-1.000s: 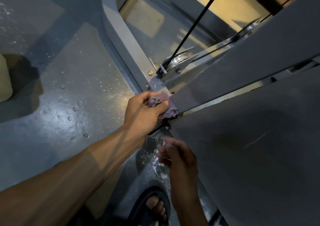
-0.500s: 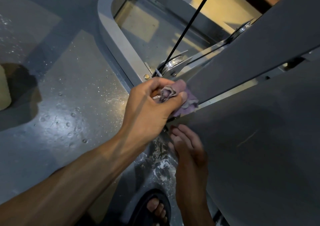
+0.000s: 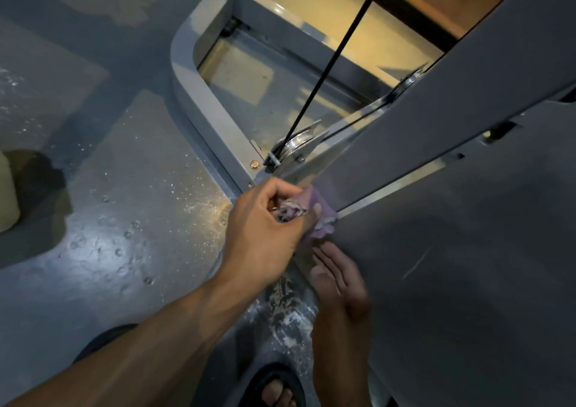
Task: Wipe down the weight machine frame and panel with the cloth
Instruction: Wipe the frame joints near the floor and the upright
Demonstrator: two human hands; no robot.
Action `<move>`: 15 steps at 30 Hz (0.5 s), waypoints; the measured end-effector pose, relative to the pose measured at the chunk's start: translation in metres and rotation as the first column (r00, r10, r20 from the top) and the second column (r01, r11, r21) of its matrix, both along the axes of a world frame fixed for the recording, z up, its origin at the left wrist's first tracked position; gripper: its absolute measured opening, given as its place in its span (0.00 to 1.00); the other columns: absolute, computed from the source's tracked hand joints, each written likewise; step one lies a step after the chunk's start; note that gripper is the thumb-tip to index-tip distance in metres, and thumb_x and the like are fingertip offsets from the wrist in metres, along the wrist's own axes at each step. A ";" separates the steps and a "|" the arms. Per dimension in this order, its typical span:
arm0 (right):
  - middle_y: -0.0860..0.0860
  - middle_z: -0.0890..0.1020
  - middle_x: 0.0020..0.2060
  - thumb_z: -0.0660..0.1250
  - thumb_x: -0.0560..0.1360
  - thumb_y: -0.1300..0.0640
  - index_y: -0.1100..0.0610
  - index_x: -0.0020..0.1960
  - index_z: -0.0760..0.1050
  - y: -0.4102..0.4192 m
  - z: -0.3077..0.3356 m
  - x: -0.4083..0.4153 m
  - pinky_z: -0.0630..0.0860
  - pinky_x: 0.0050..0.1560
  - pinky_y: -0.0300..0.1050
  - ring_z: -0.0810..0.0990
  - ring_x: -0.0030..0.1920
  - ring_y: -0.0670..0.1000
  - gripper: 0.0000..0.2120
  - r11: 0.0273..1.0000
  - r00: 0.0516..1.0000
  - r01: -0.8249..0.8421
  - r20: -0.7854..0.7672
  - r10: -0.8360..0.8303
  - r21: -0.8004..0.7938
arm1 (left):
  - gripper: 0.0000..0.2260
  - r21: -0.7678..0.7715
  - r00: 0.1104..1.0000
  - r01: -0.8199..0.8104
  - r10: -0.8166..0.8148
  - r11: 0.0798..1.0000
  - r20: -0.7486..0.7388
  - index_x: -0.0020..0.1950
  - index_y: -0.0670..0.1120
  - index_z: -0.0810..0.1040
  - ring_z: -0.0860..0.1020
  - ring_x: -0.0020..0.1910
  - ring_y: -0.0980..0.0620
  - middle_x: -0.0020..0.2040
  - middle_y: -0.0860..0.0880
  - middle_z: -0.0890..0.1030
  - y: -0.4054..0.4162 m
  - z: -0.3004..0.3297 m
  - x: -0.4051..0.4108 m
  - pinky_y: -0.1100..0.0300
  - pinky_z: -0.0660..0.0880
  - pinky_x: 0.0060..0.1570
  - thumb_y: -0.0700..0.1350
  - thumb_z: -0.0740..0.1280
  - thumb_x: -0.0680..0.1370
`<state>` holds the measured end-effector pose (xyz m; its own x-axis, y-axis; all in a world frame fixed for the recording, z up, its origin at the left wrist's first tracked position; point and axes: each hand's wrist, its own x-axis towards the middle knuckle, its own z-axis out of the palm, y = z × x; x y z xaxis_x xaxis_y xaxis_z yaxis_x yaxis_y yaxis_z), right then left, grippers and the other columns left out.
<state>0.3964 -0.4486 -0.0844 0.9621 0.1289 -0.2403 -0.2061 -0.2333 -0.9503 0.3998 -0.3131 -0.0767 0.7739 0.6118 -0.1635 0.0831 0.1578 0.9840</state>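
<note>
My left hand [image 3: 265, 229] grips a bunched purple cloth [image 3: 314, 216] and presses it against the lower edge of the grey weight machine panel [image 3: 452, 282], where the panel meets the slanted frame bar [image 3: 420, 126]. My right hand [image 3: 339, 285] lies just below the cloth with straight fingers flat against the panel's edge. The curved grey base frame [image 3: 199, 104] runs up and left from the cloth.
A black cable [image 3: 330, 54] runs down to a metal pulley [image 3: 296, 141] just above the cloth. The grey floor [image 3: 109, 235] is speckled with droplets and white residue. My sandalled foot [image 3: 277, 388] stands below the hands. A pale object [image 3: 6, 194] sits at the left edge.
My left hand with the cloth has slid along the panel edge. My right hand rose from below and straightened its fingers against the panel. The camera shifted slightly.
</note>
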 end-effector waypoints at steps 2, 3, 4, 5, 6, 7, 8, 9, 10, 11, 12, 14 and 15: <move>0.39 0.85 0.58 0.69 0.69 0.53 0.48 0.61 0.79 0.000 0.000 -0.001 0.77 0.57 0.37 0.82 0.61 0.42 0.19 1.000 1.000 -0.004 0.027 0.004 0.003 | 0.07 -0.076 0.998 -0.019 0.015 0.997 -0.058 0.47 0.46 0.82 0.85 0.44 0.50 0.42 0.51 0.86 0.003 -0.006 0.000 0.54 0.84 0.42 0.43 0.79 0.73; 0.39 0.85 0.57 0.69 0.69 0.53 0.48 0.60 0.79 -0.001 -0.001 -0.002 0.77 0.57 0.35 0.82 0.61 0.42 0.20 1.000 0.999 0.001 0.037 -0.002 0.006 | 0.07 -0.096 0.999 -0.016 0.011 0.995 -0.050 0.47 0.46 0.83 0.85 0.44 0.49 0.42 0.50 0.86 0.003 -0.004 0.000 0.50 0.84 0.44 0.43 0.79 0.73; 0.40 0.86 0.56 0.69 0.68 0.54 0.47 0.60 0.78 -0.001 -0.002 -0.002 0.77 0.55 0.33 0.83 0.60 0.41 0.20 1.000 0.999 0.013 0.042 -0.013 0.008 | 0.07 -0.088 1.000 -0.001 -0.001 0.996 -0.019 0.48 0.46 0.83 0.85 0.43 0.49 0.41 0.49 0.86 0.002 0.003 0.001 0.47 0.84 0.44 0.44 0.78 0.74; 0.41 0.86 0.54 0.68 0.68 0.55 0.46 0.59 0.78 -0.002 -0.003 -0.001 0.76 0.54 0.32 0.83 0.60 0.40 0.19 1.000 0.999 0.025 0.044 -0.025 0.011 | 0.08 -0.069 1.000 0.011 -0.009 0.998 0.030 0.48 0.45 0.83 0.86 0.42 0.49 0.41 0.49 0.86 0.001 0.012 0.002 0.48 0.84 0.44 0.44 0.78 0.73; 0.40 0.86 0.53 0.67 0.68 0.56 0.46 0.58 0.78 -0.002 -0.003 -0.002 0.76 0.53 0.31 0.82 0.59 0.39 0.19 0.999 0.998 0.036 0.044 -0.037 0.016 | 0.08 -0.049 0.997 0.016 -0.012 0.999 0.076 0.48 0.45 0.83 0.86 0.42 0.50 0.41 0.49 0.86 -0.001 0.020 0.002 0.51 0.84 0.43 0.44 0.79 0.73; 0.40 0.85 0.53 0.67 0.67 0.56 0.45 0.57 0.78 -0.003 -0.003 -0.002 0.76 0.53 0.30 0.82 0.59 0.39 0.19 0.999 0.998 0.045 0.044 -0.046 0.021 | 0.08 -0.035 0.995 0.015 -0.012 0.999 0.100 0.48 0.46 0.83 0.86 0.42 0.50 0.41 0.50 0.86 -0.002 0.025 0.002 0.53 0.84 0.42 0.44 0.79 0.73; 0.41 0.86 0.53 0.67 0.67 0.57 0.46 0.57 0.78 -0.004 -0.002 -0.003 0.76 0.53 0.30 0.82 0.59 0.39 0.19 0.999 0.998 0.048 0.046 -0.049 0.026 | 0.08 -0.027 0.995 0.019 -0.016 0.999 0.095 0.48 0.46 0.83 0.86 0.42 0.49 0.41 0.50 0.86 -0.002 0.025 0.001 0.53 0.84 0.42 0.45 0.79 0.73; 0.41 0.86 0.53 0.66 0.68 0.57 0.46 0.58 0.79 -0.005 -0.001 -0.003 0.76 0.54 0.31 0.83 0.59 0.40 0.19 0.999 0.998 0.046 0.047 -0.048 0.029 | 0.09 -0.030 0.998 0.022 -0.021 0.999 0.062 0.48 0.46 0.83 0.86 0.42 0.48 0.41 0.49 0.86 -0.002 0.022 0.001 0.50 0.84 0.42 0.46 0.79 0.73; 0.41 0.86 0.54 0.66 0.68 0.57 0.47 0.58 0.79 -0.005 0.001 -0.004 0.76 0.55 0.31 0.83 0.59 0.41 0.19 0.999 0.998 0.039 0.049 -0.041 0.032 | 0.09 -0.044 1.000 0.017 -0.017 0.999 0.016 0.47 0.46 0.82 0.86 0.42 0.47 0.41 0.49 0.86 -0.001 0.015 0.000 0.46 0.84 0.43 0.47 0.79 0.73; 0.40 0.86 0.55 0.66 0.69 0.58 0.48 0.58 0.79 -0.005 0.002 -0.005 0.77 0.56 0.32 0.83 0.60 0.41 0.19 0.999 0.998 0.033 0.051 -0.035 0.033 | 0.08 -0.071 0.999 0.004 -0.006 0.997 -0.037 0.47 0.46 0.82 0.85 0.43 0.46 0.40 0.48 0.86 0.001 0.008 -0.001 0.43 0.84 0.44 0.47 0.78 0.73; 0.39 0.86 0.55 0.66 0.69 0.58 0.47 0.59 0.80 -0.005 0.003 -0.006 0.77 0.57 0.33 0.82 0.60 0.41 0.19 0.999 0.998 0.028 0.052 -0.030 0.033 | 0.07 -0.112 0.997 -0.011 0.003 0.994 -0.074 0.46 0.46 0.82 0.85 0.43 0.44 0.40 0.48 0.86 0.002 0.004 -0.002 0.42 0.84 0.45 0.46 0.78 0.74; 0.38 0.85 0.56 0.66 0.68 0.57 0.47 0.59 0.80 -0.004 0.004 -0.007 0.77 0.58 0.35 0.82 0.61 0.40 0.20 0.999 0.998 0.022 0.057 -0.024 0.035 | 0.05 -0.164 0.997 -0.025 0.013 0.986 -0.075 0.47 0.45 0.83 0.86 0.43 0.45 0.40 0.47 0.86 0.005 0.006 -0.002 0.43 0.84 0.46 0.43 0.77 0.75; 0.38 0.85 0.56 0.66 0.68 0.57 0.47 0.59 0.79 -0.003 0.004 -0.007 0.77 0.58 0.35 0.82 0.61 0.40 0.20 0.999 0.998 0.021 0.064 -0.023 0.040 | 0.05 -0.149 1.000 -0.006 0.002 0.989 -0.028 0.47 0.45 0.83 0.86 0.43 0.47 0.40 0.48 0.86 0.005 0.013 -0.001 0.44 0.84 0.46 0.42 0.77 0.75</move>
<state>0.3897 -0.4515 -0.0799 0.9782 0.1154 -0.1724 -0.1484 -0.1916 -0.9702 0.3990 -0.3084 -0.0637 0.7657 0.5820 -0.2740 0.1086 0.3028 0.9468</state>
